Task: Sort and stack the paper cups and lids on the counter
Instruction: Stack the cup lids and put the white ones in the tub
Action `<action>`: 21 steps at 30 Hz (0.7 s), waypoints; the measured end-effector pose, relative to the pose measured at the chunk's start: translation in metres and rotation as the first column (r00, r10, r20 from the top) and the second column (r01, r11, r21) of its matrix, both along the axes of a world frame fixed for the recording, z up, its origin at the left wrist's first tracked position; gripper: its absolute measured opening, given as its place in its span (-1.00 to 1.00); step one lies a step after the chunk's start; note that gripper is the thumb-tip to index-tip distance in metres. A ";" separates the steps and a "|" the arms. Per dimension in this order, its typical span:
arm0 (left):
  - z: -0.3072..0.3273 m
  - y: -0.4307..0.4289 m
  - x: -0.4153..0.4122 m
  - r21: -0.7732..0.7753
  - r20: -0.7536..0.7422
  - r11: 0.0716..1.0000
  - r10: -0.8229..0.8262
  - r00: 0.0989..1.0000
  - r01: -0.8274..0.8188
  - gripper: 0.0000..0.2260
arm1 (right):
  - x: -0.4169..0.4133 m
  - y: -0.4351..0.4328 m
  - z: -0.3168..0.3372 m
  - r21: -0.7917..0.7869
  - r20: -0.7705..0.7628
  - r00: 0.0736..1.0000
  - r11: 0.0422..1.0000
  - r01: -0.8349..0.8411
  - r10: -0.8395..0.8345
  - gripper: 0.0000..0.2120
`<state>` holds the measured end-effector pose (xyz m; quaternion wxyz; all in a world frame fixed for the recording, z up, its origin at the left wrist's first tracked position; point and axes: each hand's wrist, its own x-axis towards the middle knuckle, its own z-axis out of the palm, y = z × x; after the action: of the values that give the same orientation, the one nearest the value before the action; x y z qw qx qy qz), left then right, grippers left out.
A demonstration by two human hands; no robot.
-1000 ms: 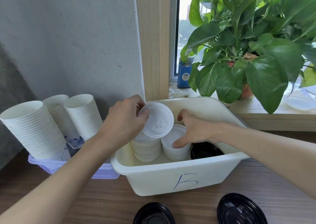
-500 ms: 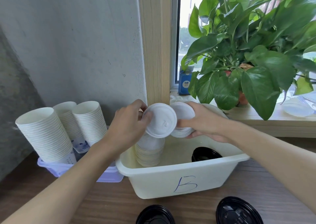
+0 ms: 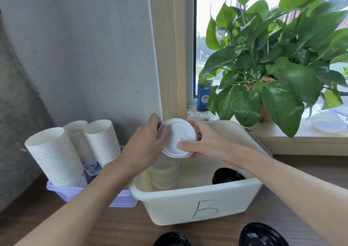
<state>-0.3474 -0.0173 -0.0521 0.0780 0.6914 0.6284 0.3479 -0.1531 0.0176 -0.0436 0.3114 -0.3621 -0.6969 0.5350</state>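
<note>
Both hands hold a stack of white lids above the cream bin marked "B". My left hand grips the stack's left edge, thumb on its face. My right hand grips its right side, thumb on the lower rim. Below, inside the bin, stands another stack of white lids, and a black lid lies at the bin's right. Stacks of white paper cups lean in a lilac tray on the left.
Two black lids lie on the wooden counter at the front edge, the other to its left. A potted plant fills the windowsill at the right. A grey wall and a wooden window post stand behind the bin.
My right hand lifted a stack of white lids out of the bin and brought it against the lid held in my left hand; both hands now hold them together higher up.
</note>
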 end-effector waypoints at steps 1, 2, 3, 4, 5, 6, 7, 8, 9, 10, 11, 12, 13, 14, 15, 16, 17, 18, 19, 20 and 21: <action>-0.001 0.000 0.000 -0.008 0.016 1.000 -0.023 1.000 0.023 -0.82 | 0.000 0.000 0.001 0.016 -0.031 0.999 0.999 0.030 -0.029 -0.45; -0.001 0.001 0.000 -0.026 0.045 0.999 -0.046 0.998 0.047 -0.81 | 0.000 0.000 0.002 0.017 -0.080 0.995 0.998 0.055 -0.053 -0.48; 0.001 0.000 0.000 -0.050 0.081 0.996 -0.073 0.994 0.077 -0.67 | 0.002 0.001 0.004 0.008 -0.132 0.989 0.998 0.067 -0.065 -0.50; 0.003 0.000 0.001 -0.071 0.126 0.991 -0.100 0.987 0.109 -0.48 | 0.003 0.001 0.004 -0.007 -0.174 0.983 0.998 0.063 -0.063 -0.50; 0.006 0.000 0.000 -0.086 0.173 0.987 -0.117 0.978 0.133 -0.34 | 0.004 0.002 0.004 -0.023 -0.200 0.979 0.999 0.047 -0.051 -0.49; 0.009 0.001 0.000 -0.084 0.210 0.983 -0.142 0.967 0.163 -0.29 | 0.004 0.002 0.004 -0.033 -0.207 0.978 0.999 0.029 -0.035 -0.47; 0.011 0.000 0.000 -0.072 0.245 0.977 -0.177 0.953 0.200 -0.31 | 0.004 0.002 0.004 -0.036 -0.200 0.980 0.999 0.011 -0.019 -0.46; 0.011 -0.001 -0.001 -0.060 0.273 0.970 -0.212 0.938 0.237 -0.37 | 0.004 0.002 0.004 -0.038 -0.190 0.982 0.999 -0.003 -0.004 -0.47; 0.011 -0.002 -0.002 -0.049 0.295 0.962 -0.242 0.924 0.268 -0.42 | 0.003 0.002 0.004 -0.046 -0.187 0.982 0.999 -0.017 0.008 -0.48; 0.012 -0.002 -0.002 -0.042 0.313 0.957 -0.261 0.913 0.288 -0.46 | 0.002 0.001 0.004 -0.062 -0.197 0.980 0.998 -0.032 0.019 -0.51; 0.011 -0.002 -0.002 -0.036 0.328 0.953 -0.273 0.904 0.301 -0.50 | 0.000 0.001 0.005 -0.076 -0.213 0.977 0.996 -0.044 0.027 -0.55; 0.010 -0.002 -0.002 -0.028 0.339 0.950 -0.283 0.897 0.310 -0.51 | -0.004 0.000 0.005 -0.068 -0.216 0.976 0.997 -0.041 0.026 -0.59; 0.010 -0.002 -0.002 -0.022 0.345 0.949 -0.288 0.894 0.314 -0.50 | -0.009 -0.001 0.006 -0.030 -0.195 0.981 0.999 -0.013 0.007 -0.63; 0.010 -0.003 -0.002 -0.019 0.344 0.948 -0.291 0.893 0.317 -0.46 | -0.014 -0.002 0.007 0.031 -0.163 0.986 0.999 0.033 -0.028 -0.65; 0.010 -0.004 -0.002 -0.012 0.339 0.948 -0.297 0.893 0.319 -0.45 | -0.020 -0.003 0.008 0.094 -0.143 0.987 0.992 0.086 -0.072 -0.64; 0.010 -0.004 -0.003 0.003 0.337 0.949 -0.298 0.893 0.316 -0.46 | -0.025 -0.003 0.009 0.149 -0.142 0.983 0.979 0.137 -0.116 -0.60; 0.010 -0.005 -0.003 0.024 0.340 0.952 -0.295 0.893 0.306 -0.50 | -0.028 -0.003 0.010 0.193 -0.157 0.976 0.965 0.178 -0.149 -0.54; 0.010 -0.006 -0.004 0.041 0.342 0.955 -0.291 0.893 0.295 -0.54 | -0.029 -0.003 0.011 0.221 -0.179 0.970 0.954 0.205 -0.167 -0.49; 0.010 -0.007 -0.004 0.054 0.342 0.956 -0.290 0.894 0.289 -0.56 | -0.030 -0.003 0.011 0.234 -0.198 0.965 0.948 0.215 -0.170 -0.46; 0.011 -0.007 -0.003 0.059 0.337 0.956 -0.290 0.896 0.287 -0.56 | -0.029 -0.003 0.011 0.236 -0.209 0.964 0.949 0.211 -0.163 -0.45; 0.011 -0.008 -0.002 0.060 0.329 0.957 -0.287 0.899 0.283 -0.55 | -0.029 -0.002 0.011 0.229 -0.215 0.965 0.953 0.197 -0.148 -0.46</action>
<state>-0.3497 -0.0250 -0.0414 0.2300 0.7071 0.4961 0.4483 -0.1820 0.0156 -0.0330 0.4669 -0.3258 -0.6900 0.4470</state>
